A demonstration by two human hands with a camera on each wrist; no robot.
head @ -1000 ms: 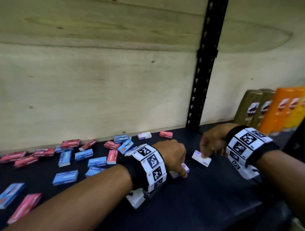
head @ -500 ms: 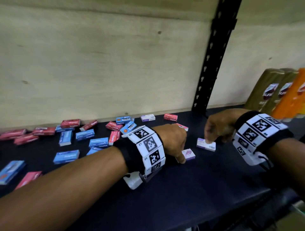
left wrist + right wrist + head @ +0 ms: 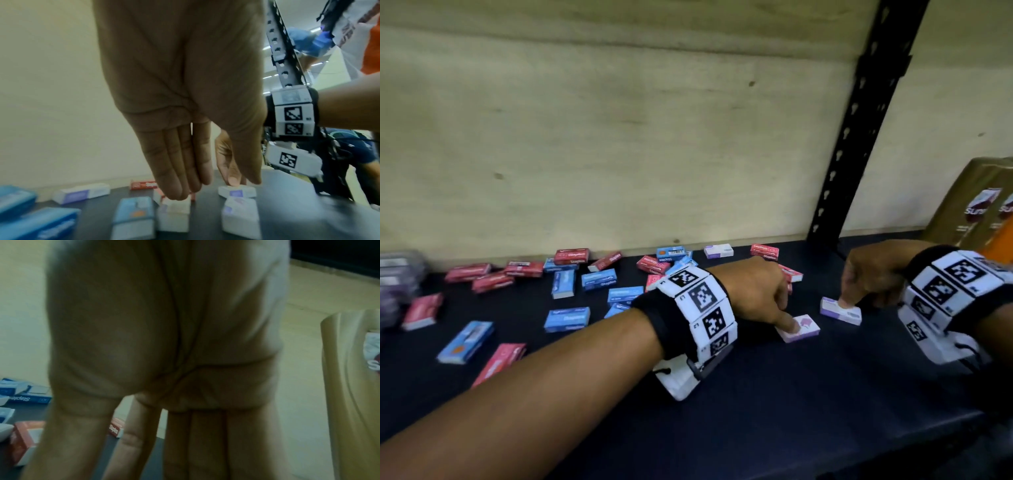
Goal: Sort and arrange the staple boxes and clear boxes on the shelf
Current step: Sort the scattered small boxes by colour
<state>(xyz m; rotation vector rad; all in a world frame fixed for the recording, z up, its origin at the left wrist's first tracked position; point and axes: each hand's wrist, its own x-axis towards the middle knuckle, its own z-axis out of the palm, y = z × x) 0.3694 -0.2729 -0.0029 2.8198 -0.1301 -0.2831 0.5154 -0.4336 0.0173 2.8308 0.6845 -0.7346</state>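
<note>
Two small purple-and-white staple boxes lie flat on the dark shelf (image 3: 825,394). My left hand (image 3: 789,322) touches the nearer box (image 3: 803,329) with a straight index fingertip. To its right, my right hand (image 3: 846,301) presses one finger on the other box (image 3: 840,311). The two boxes lie a little apart. In the left wrist view my fingers (image 3: 179,186) hang straight down over small white boxes, and a purple-and-white box (image 3: 239,214) sits beside them. My right palm fills the right wrist view and hides its box.
Several red and blue staple boxes (image 3: 585,281) lie scattered at the left and back, another purple one (image 3: 718,250) by the wooden wall. Blurred clear boxes (image 3: 397,281) stand far left. A black upright post (image 3: 859,137) and shampoo bottles (image 3: 976,212) are at the right.
My right hand has set its tilted purple box down flat on the shelf and presses on it. My left hand stays on its box, which now shows more beside the fingertip.
</note>
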